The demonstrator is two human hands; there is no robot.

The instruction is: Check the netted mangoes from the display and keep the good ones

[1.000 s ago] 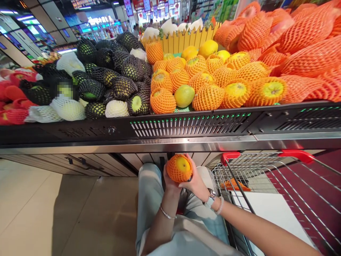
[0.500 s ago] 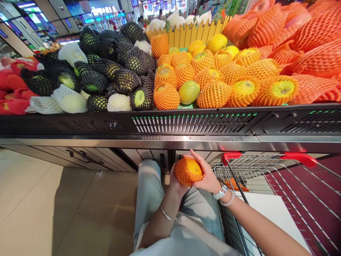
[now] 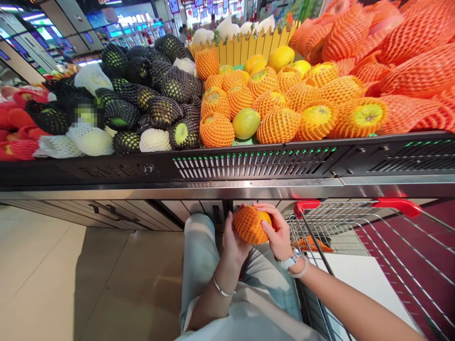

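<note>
Both my hands hold a yellow mango in an orange foam net (image 3: 250, 225) low above my light jeans. My left hand (image 3: 236, 241) cups it from the lower left, and my right hand (image 3: 279, 228) grips its right side with spread fingers. The fruit hides part of my left palm. Ahead, a stand's black front edge (image 3: 256, 163) holds a heap of netted mangoes (image 3: 216, 130), with a bare green-yellow mango (image 3: 246, 123) among them.
A red-handled wire shopping cart (image 3: 355, 203) stands to my right, holding a netted fruit (image 3: 313, 244). Dark-netted and white-netted fruit (image 3: 154, 140) fill the stand's left, and large orange-netted fruit (image 3: 408, 71) its right. A tiled floor (image 3: 106, 284) lies left.
The mango has turned in my hands, its yellow end rotating from facing me toward the right. My right hand has shifted from across the top to the fruit's right side.
</note>
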